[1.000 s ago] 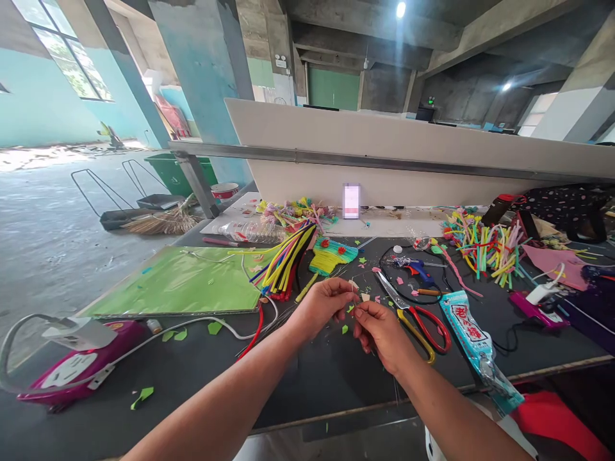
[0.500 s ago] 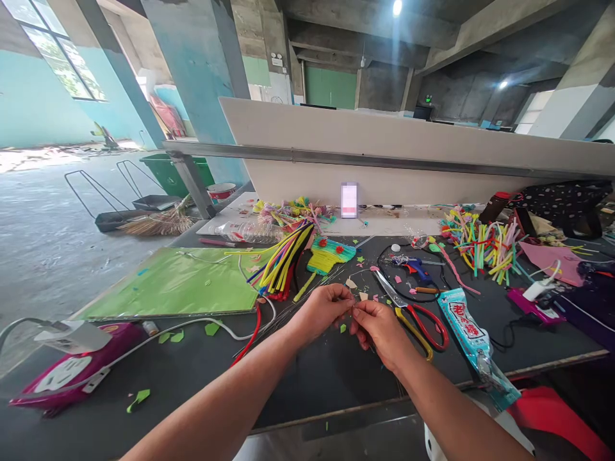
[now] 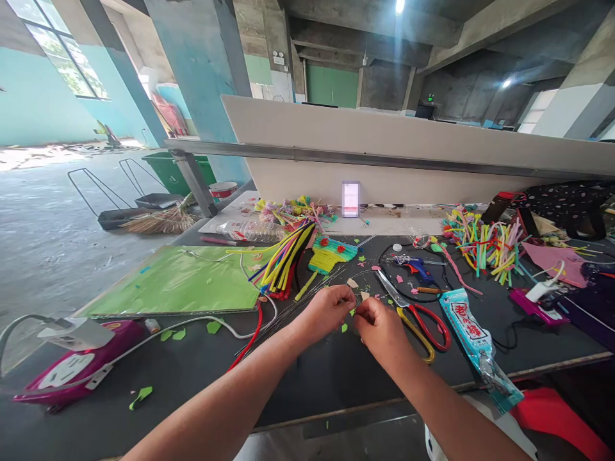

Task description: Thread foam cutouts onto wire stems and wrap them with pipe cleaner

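Note:
My left hand [image 3: 329, 310] and my right hand [image 3: 379, 323] are close together over the dark table, each with its fingers pinched. Whatever they hold is too small to make out. Beside my right hand lie red-handled scissors [image 3: 430, 325] and a yellow-handled tool [image 3: 417, 339]. Beyond the hands is a yellow and turquoise pipe-cleaner figure [image 3: 329, 255] with red flowers. A bundle of pipe cleaners [image 3: 283, 262] lies to its left. Thin dark wires [image 3: 283, 320] stretch along the table by my left forearm.
A green sheet [image 3: 168, 282] covers the left side, near a purple power strip [image 3: 81, 365]. At right are a blue glue gun [image 3: 418, 269], a blue packet [image 3: 475, 342] and a pipe-cleaner pile [image 3: 490, 246]. A phone [image 3: 350, 200] stands at the back. Paper scraps are scattered about.
My hands have drawn slightly apart, and my right hand has turned so its fingers bunch more tightly. The surrounding things lie as before.

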The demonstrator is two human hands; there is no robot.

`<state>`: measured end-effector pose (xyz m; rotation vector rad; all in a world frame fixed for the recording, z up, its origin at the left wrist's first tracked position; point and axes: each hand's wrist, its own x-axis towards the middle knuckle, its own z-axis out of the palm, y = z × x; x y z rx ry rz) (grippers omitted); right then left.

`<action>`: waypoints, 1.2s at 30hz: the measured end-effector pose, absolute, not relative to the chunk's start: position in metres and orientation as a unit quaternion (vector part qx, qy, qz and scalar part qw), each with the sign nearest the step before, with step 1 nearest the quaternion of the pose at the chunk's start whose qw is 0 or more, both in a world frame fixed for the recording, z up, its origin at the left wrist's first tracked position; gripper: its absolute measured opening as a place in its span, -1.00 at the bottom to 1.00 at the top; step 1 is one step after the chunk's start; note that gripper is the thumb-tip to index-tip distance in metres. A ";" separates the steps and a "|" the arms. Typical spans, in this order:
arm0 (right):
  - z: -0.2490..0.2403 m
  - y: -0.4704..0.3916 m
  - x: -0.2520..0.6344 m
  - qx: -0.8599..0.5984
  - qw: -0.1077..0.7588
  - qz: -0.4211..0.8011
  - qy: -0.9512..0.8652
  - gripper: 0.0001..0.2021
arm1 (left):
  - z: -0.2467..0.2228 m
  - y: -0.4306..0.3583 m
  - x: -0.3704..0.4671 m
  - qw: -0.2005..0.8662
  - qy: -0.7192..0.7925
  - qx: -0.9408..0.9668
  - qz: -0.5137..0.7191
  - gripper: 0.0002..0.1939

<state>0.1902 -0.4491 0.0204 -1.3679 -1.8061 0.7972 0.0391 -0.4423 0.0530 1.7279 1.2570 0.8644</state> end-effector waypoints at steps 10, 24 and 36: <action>0.023 -0.465 0.194 -0.471 0.334 0.001 -0.816 -0.89 | 0.053 -0.443 0.037 0.413 0.500 0.683 0.337 -0.91; 0.044 -0.460 0.208 -0.387 0.314 -0.105 -0.861 -0.85 | 0.057 -0.445 0.032 0.472 0.440 0.679 0.350 -0.93; 0.049 -0.450 0.215 -0.361 0.330 -0.100 -0.866 -0.77 | 0.053 -0.445 0.035 0.515 0.387 0.657 0.391 -0.86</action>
